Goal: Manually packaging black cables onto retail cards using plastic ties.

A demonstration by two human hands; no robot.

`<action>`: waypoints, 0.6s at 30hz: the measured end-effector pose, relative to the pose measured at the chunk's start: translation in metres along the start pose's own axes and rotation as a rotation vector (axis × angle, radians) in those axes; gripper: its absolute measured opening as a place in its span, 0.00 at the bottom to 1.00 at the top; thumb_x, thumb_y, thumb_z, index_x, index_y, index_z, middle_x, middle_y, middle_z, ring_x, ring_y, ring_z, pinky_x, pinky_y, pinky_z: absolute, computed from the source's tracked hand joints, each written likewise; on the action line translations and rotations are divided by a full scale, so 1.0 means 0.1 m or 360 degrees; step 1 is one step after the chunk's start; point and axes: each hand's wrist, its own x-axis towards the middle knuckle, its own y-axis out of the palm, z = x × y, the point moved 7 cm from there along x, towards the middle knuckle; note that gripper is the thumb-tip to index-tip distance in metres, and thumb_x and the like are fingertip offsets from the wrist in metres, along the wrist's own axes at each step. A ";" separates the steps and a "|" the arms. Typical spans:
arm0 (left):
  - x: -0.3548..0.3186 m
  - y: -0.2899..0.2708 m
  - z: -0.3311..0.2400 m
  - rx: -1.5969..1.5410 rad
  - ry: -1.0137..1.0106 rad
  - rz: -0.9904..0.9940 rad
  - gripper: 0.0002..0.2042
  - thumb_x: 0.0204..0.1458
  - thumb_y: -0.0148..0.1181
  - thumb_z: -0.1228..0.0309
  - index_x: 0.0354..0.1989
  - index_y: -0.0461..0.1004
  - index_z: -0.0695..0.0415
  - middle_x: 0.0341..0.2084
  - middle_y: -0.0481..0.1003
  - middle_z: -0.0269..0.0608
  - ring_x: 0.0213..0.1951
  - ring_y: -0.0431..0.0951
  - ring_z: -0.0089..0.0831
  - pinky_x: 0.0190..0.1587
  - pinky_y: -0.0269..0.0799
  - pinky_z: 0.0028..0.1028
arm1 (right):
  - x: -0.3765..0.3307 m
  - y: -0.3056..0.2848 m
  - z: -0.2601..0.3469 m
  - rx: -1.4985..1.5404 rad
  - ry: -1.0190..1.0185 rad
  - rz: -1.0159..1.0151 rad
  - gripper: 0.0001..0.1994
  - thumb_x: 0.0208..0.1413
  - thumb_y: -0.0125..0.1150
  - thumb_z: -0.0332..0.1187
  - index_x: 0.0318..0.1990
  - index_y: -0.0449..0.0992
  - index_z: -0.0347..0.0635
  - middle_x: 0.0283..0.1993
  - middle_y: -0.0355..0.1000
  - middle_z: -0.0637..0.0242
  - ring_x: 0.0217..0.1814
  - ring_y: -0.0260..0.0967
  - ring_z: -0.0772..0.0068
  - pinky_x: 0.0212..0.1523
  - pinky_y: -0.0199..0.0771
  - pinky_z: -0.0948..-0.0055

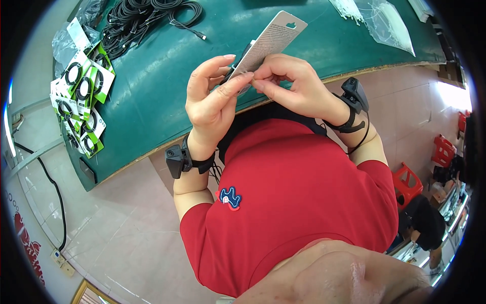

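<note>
A white backing card [268,41] with small print and a hang hole is held up at a tilt above the table's near edge. My left hand [210,99] grips its lower part, thumb on the printed side and fingers round the other side. Something black, likely a coiled cable, shows in part behind the card by my left fingers. My right hand [293,86] is closed in a pinch at the card's lower edge, close to my left thumb tip. What sits in that pinch is too small to make out.
On the green table [152,106], carded black cables [83,96] lie in a pile at the left. Loose black cables [134,25] are heaped at the back. Thin white strips [348,10] and a clear bag of them [387,28] lie back right. Red stools [406,185] stand behind at right.
</note>
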 end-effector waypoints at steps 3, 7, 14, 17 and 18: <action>0.02 -0.02 -0.03 0.0058 0.0010 0.0044 0.16 0.45 0.69 0.87 0.43 0.85 0.57 0.54 0.72 0.46 0.39 0.79 0.29 0.39 0.80 0.24 | 0.02 0.03 0.00 -0.0011 0.0002 -0.0005 0.04 0.59 0.63 0.24 0.40 0.79 0.34 0.38 0.75 0.65 0.37 0.74 0.75 0.36 0.73 0.76; 0.03 -0.03 -0.04 0.0067 -0.0026 0.0053 0.16 0.45 0.69 0.87 0.42 0.85 0.58 0.52 0.73 0.46 0.38 0.79 0.29 0.38 0.81 0.24 | 0.04 0.04 0.01 -0.0065 0.0001 -0.0024 0.03 0.59 0.64 0.24 0.39 0.79 0.35 0.37 0.75 0.65 0.36 0.73 0.75 0.35 0.72 0.76; -0.01 -0.02 -0.06 0.0115 0.0028 -0.0064 0.15 0.43 0.72 0.86 0.40 0.85 0.59 0.49 0.75 0.47 0.38 0.81 0.29 0.36 0.82 0.24 | 0.03 0.05 0.10 -0.0210 -0.0128 -0.0129 0.03 0.56 0.65 0.23 0.37 0.79 0.35 0.33 0.74 0.64 0.31 0.72 0.73 0.32 0.71 0.75; -0.04 -0.01 -0.06 0.0093 0.0059 -0.0151 0.14 0.40 0.73 0.86 0.38 0.84 0.61 0.49 0.75 0.48 0.37 0.82 0.30 0.35 0.82 0.24 | 0.00 0.07 0.15 -0.0291 -0.0199 -0.0116 0.04 0.55 0.66 0.22 0.37 0.79 0.36 0.31 0.73 0.64 0.29 0.71 0.71 0.31 0.70 0.74; -0.05 -0.01 -0.05 0.0092 0.0057 -0.0152 0.14 0.40 0.73 0.86 0.38 0.84 0.61 0.49 0.75 0.48 0.37 0.82 0.30 0.35 0.82 0.24 | -0.01 0.08 0.15 -0.0309 -0.0196 -0.0104 0.04 0.54 0.66 0.22 0.37 0.78 0.36 0.31 0.72 0.64 0.29 0.70 0.71 0.30 0.70 0.73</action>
